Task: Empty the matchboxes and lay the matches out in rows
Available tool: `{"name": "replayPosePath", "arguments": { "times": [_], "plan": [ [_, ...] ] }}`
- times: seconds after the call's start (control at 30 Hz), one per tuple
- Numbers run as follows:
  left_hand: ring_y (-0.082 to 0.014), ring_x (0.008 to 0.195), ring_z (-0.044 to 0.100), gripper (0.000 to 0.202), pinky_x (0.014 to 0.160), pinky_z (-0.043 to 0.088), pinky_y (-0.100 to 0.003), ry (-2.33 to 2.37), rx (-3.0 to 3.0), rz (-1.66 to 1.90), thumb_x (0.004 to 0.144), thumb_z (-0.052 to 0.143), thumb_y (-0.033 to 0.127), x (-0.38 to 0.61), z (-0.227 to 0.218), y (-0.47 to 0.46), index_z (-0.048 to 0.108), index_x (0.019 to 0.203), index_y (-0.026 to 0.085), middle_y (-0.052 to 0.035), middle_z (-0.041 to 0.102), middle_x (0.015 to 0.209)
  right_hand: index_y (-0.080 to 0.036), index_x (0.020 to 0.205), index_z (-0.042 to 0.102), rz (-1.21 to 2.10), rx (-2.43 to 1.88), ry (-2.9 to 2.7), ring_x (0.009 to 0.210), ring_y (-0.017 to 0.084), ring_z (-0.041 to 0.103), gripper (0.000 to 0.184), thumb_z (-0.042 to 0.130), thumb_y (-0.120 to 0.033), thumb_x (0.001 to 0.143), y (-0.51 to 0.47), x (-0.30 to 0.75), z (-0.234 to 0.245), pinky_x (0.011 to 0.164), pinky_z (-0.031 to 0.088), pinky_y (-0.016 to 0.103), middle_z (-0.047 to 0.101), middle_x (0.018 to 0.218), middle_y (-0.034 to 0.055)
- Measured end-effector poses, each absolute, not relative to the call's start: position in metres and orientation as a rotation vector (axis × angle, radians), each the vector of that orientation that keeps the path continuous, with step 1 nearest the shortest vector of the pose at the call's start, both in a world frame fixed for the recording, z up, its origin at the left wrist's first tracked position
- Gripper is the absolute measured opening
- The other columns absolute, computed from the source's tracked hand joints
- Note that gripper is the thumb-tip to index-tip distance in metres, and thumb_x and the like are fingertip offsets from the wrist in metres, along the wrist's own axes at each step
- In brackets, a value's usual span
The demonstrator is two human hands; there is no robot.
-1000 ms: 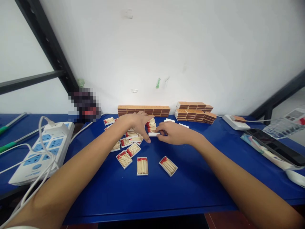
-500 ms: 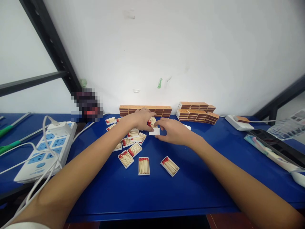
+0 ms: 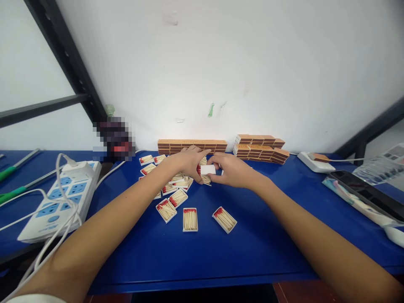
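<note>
Head view. Compared with half a second earlier, loose pale wooden matches (image 3: 206, 180) now show at six o'clock of the small white rectangular tray (image 3: 208, 169), above the blue desk (image 3: 252, 248). Left hand (image 3: 187, 163), nine o'clock: spread wide, contact unclear. Right hand (image 3: 229, 169), three o'clock: pinching the tray's end.

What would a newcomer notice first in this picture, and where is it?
The eye would probably fall first on the middle of the blue table, where the right hand holds a small white tray among loose matches and the left hand cups beside them. Next come trays of red-tipped matches, spread in front and to the left, and brown matchbox stacks along the wall.
</note>
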State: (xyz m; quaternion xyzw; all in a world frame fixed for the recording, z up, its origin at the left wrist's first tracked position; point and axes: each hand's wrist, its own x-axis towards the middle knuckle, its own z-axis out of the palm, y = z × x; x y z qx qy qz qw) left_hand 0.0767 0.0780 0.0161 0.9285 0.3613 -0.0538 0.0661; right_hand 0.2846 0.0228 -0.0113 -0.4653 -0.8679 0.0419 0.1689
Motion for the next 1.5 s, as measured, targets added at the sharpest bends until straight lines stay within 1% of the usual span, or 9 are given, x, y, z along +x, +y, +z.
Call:
{"name": "replayPosePath", "arguments": {
  "times": [0.13, 0.3, 0.53, 0.63, 0.73, 0.87, 1.07, 1.2, 1.5],
  "plan": [
    [-0.0383, 0.152, 0.035, 0.127, 0.124, 0.032, -0.051, 1.052, 2.838, -0.126, 0.067, 0.076, 0.069, 0.078, 0.011, 0.080, 0.016, 0.170, 0.025, -0.0177, 0.044, 0.163, -0.017, 0.101, 0.070, 0.079, -1.316, -2.416, 0.074, 0.019, 0.056, 0.025, 0.071, -0.038, 0.087, 0.028, 0.296, -0.005, 0.067, 0.037, 0.031, 0.067, 0.088, 0.0057],
    [-0.0402, 0.154, 0.031, 0.128, 0.125, 0.030, -0.051, 1.046, 2.839, -0.149, 0.069, 0.076, 0.069, 0.080, 0.010, 0.079, 0.014, 0.171, 0.019, -0.0199, 0.040, 0.166, -0.017, 0.095, 0.070, 0.098, -1.407, -2.377, 0.071, 0.018, 0.056, 0.026, 0.072, -0.040, 0.084, 0.033, 0.311, 0.003, 0.065, 0.037, 0.030, 0.065, 0.081, 0.0034],
    [-0.0375, 0.160, 0.024, 0.129, 0.126, 0.029, -0.055, 1.088, 2.797, -0.205, 0.067, 0.077, 0.071, 0.078, 0.017, 0.075, 0.014, 0.171, 0.026, -0.0169, 0.031, 0.173, -0.021, 0.091, 0.070, 0.381, -1.695, -2.521, 0.066, 0.018, 0.060, 0.022, 0.076, -0.036, 0.075, 0.028, 0.325, 0.010, 0.058, 0.038, 0.030, 0.068, 0.079, 0.0024],
    [-0.0372, 0.159, 0.024, 0.128, 0.126, 0.030, -0.054, 1.086, 2.801, -0.211, 0.066, 0.079, 0.068, 0.077, 0.018, 0.075, 0.017, 0.170, 0.026, -0.0164, 0.031, 0.173, -0.022, 0.098, 0.069, 0.357, -1.755, -2.540, 0.070, 0.020, 0.061, 0.030, 0.078, -0.035, 0.073, 0.024, 0.324, 0.011, 0.059, 0.038, 0.030, 0.070, 0.084, 0.0032],
    [-0.0372, 0.159, 0.024, 0.130, 0.125, 0.032, -0.054, 1.090, 2.799, -0.223, 0.064, 0.080, 0.069, 0.076, 0.018, 0.077, 0.017, 0.170, 0.026, -0.0158, 0.032, 0.172, -0.021, 0.105, 0.069, 0.278, -1.662, -2.524, 0.074, 0.020, 0.061, 0.030, 0.076, -0.032, 0.077, 0.022, 0.314, 0.009, 0.062, 0.039, 0.030, 0.070, 0.088, 0.0040],
    [-0.0369, 0.158, 0.026, 0.133, 0.125, 0.034, -0.052, 1.104, 2.794, -0.236, 0.063, 0.082, 0.067, 0.076, 0.018, 0.078, 0.016, 0.171, 0.027, -0.0149, 0.034, 0.171, -0.021, 0.091, 0.071, 0.282, -1.534, -2.610, 0.078, 0.019, 0.061, 0.012, 0.072, -0.030, 0.083, 0.021, 0.299, 0.001, 0.066, 0.039, 0.029, 0.072, 0.089, 0.0043],
    [-0.0379, 0.156, 0.028, 0.125, 0.125, 0.032, -0.054, 1.091, 2.807, -0.216, 0.065, 0.080, 0.064, 0.076, 0.013, 0.083, 0.021, 0.169, 0.028, -0.0158, 0.036, 0.169, -0.021, 0.085, 0.071, 0.291, -1.484, -2.657, 0.073, 0.018, 0.058, 0.004, 0.067, -0.023, 0.086, 0.022, 0.287, -0.011, 0.066, 0.038, 0.030, 0.070, 0.083, 0.0040],
    [-0.0383, 0.155, 0.030, 0.122, 0.123, 0.034, -0.055, 1.063, 2.815, -0.209, 0.065, 0.080, 0.061, 0.075, 0.012, 0.084, 0.024, 0.168, 0.030, -0.0162, 0.039, 0.167, -0.020, 0.077, 0.066, 0.283, -1.447, -2.670, 0.069, 0.018, 0.056, 0.008, 0.067, -0.017, 0.084, 0.021, 0.281, -0.014, 0.064, 0.035, 0.030, 0.067, 0.076, 0.0040],
    [-0.0394, 0.154, 0.032, 0.120, 0.123, 0.034, -0.054, 1.068, 2.796, -0.206, 0.063, 0.082, 0.058, 0.077, 0.017, 0.077, 0.028, 0.166, 0.034, -0.0121, 0.045, 0.163, -0.020, 0.082, 0.066, 0.181, -1.423, -2.627, 0.074, 0.020, 0.058, 0.010, 0.062, -0.023, 0.091, 0.018, 0.277, -0.012, 0.066, 0.035, 0.031, 0.069, 0.082, 0.0065]
  ]
}}
